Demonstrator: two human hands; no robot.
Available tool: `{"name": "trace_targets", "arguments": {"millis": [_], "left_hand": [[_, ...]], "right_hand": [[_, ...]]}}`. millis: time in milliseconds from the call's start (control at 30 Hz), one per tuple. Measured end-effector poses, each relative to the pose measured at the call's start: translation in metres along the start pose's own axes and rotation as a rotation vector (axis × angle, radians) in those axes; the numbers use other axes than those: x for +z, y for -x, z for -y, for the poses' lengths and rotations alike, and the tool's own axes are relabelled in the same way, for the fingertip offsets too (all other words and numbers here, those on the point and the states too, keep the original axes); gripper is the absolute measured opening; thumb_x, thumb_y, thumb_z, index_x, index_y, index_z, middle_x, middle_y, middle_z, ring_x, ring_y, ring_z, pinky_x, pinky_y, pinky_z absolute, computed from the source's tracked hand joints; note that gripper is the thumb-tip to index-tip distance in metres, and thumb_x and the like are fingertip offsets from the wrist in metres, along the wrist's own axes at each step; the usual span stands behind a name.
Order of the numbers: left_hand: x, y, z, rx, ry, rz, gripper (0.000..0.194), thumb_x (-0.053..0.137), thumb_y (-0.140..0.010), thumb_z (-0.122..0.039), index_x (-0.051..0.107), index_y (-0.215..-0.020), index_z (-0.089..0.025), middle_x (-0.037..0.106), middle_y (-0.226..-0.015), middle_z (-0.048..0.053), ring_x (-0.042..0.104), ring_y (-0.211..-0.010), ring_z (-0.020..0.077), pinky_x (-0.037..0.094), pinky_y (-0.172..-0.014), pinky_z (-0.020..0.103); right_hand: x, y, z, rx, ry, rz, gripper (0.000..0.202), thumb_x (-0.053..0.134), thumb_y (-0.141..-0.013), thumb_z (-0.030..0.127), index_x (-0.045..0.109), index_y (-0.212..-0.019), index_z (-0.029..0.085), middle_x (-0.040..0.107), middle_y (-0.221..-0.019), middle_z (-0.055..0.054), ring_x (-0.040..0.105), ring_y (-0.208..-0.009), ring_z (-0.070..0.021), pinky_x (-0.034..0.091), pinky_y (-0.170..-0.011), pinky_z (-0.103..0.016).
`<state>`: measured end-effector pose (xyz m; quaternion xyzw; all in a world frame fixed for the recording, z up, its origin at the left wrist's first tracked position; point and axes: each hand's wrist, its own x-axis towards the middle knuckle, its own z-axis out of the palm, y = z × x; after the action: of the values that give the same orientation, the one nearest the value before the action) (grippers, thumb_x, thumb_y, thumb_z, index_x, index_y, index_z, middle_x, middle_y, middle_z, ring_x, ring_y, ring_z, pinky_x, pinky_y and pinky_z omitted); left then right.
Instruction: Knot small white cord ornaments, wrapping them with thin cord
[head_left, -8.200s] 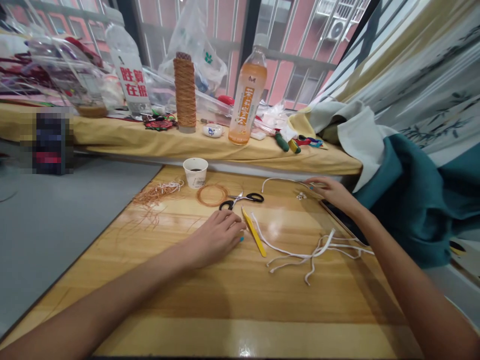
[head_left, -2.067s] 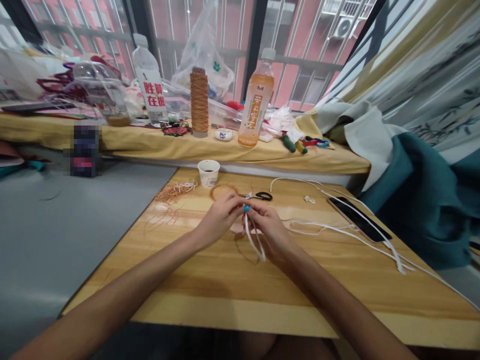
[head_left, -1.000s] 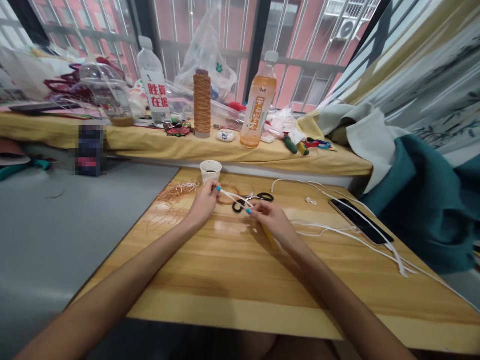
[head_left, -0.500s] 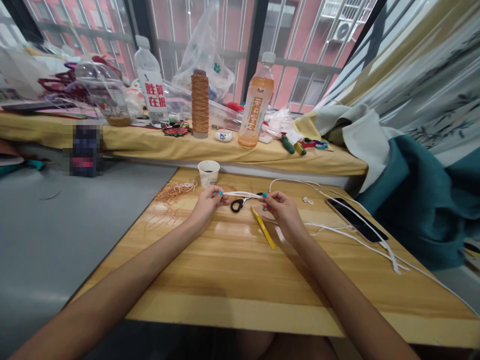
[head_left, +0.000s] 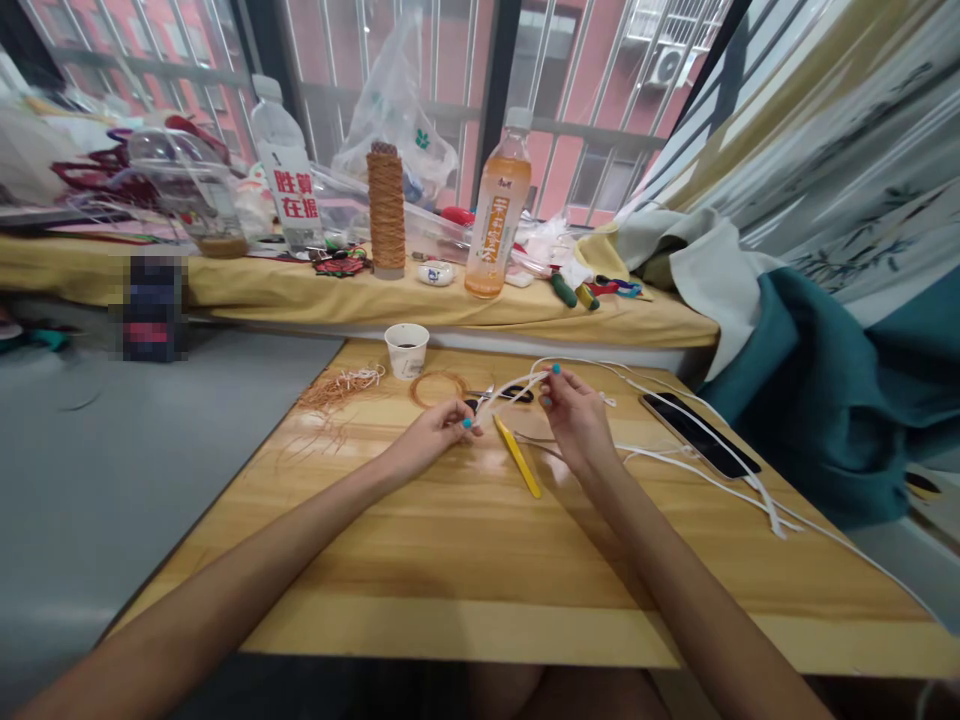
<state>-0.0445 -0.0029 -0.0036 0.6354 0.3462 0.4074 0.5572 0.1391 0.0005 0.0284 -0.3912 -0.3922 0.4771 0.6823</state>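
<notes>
White cord (head_left: 511, 384) runs in thin strands between my two hands, above the wooden table (head_left: 375, 560). One end is pinched in my left hand (head_left: 442, 430), which is lower and nearer to me. The other end is pinched in my right hand (head_left: 571, 405), a little higher. Behind the cord lie black-handled scissors (head_left: 517, 394), partly hidden. Yellow tweezers (head_left: 519, 460) rest on the table between my hands. A coil of brown thread (head_left: 435, 388) lies just beyond my left hand.
A paper cup (head_left: 407, 352) with dark liquid stands at the table's back, beside brown and white thread scraps (head_left: 341, 388). At right are a phone (head_left: 701, 435) and long white cords (head_left: 675, 460). Bottles (head_left: 499, 220) and a brown thread spool (head_left: 386, 210) stand on the sill.
My left hand has moved down and nearer, my right hand slightly up and right. The cord, nearly level before, now slants and bows between them. The view has shifted slightly, and the thread coil shows more.
</notes>
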Motion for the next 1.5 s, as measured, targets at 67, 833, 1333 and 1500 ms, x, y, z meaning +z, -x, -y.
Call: {"name": "trace_targets", "arguments": {"millis": [67, 833, 1333, 1500], "left_hand": [[0.003, 0.003, -0.003, 0.039, -0.101, -0.029, 0.012, 0.053, -0.071, -0.025, 0.050, -0.077, -0.015, 0.058, -0.087, 0.003, 0.054, -0.077, 0.0125, 0.042, -0.071, 0.025], [0.011, 0.013, -0.021, 0.243, -0.614, -0.127, 0.018, 0.046, -0.079, -0.024, 0.063, -0.084, -0.019, 0.065, -0.076, 0.002, 0.057, -0.070, 0.0138, 0.043, -0.066, 0.024], [0.005, 0.011, -0.026, 0.344, -0.781, -0.325, 0.009, 0.051, -0.076, -0.024, 0.052, -0.079, -0.015, 0.054, -0.071, 0.001, 0.048, -0.065, 0.0120, 0.038, -0.060, 0.024], [0.001, 0.012, -0.026, 0.454, -0.944, -0.232, 0.013, 0.047, -0.079, -0.024, 0.055, -0.088, -0.019, 0.053, -0.086, 0.005, 0.050, -0.081, 0.0147, 0.040, -0.068, 0.026]], "right_hand": [[0.001, 0.002, 0.003, -0.118, 0.154, 0.000, 0.019, 0.068, -0.059, 0.033, 0.057, -0.064, 0.018, 0.053, -0.058, 0.004, 0.045, -0.050, -0.0055, 0.040, -0.050, -0.020], [0.024, 0.033, -0.006, -0.045, 0.413, 0.380, 0.016, 0.060, -0.066, 0.032, 0.064, -0.074, 0.018, 0.054, -0.071, 0.001, 0.045, -0.055, -0.0079, 0.037, -0.050, -0.022], [0.024, 0.031, -0.003, -0.156, 0.365, 0.395, 0.010, 0.053, -0.073, 0.029, 0.051, -0.078, 0.020, 0.055, -0.070, 0.002, 0.049, -0.058, -0.0090, 0.041, -0.058, -0.024], [0.024, 0.033, -0.005, -0.154, 0.355, 0.394, 0.011, 0.053, -0.073, 0.028, 0.053, -0.080, 0.020, 0.056, -0.072, 0.002, 0.052, -0.061, -0.0094, 0.042, -0.059, -0.024]]}}
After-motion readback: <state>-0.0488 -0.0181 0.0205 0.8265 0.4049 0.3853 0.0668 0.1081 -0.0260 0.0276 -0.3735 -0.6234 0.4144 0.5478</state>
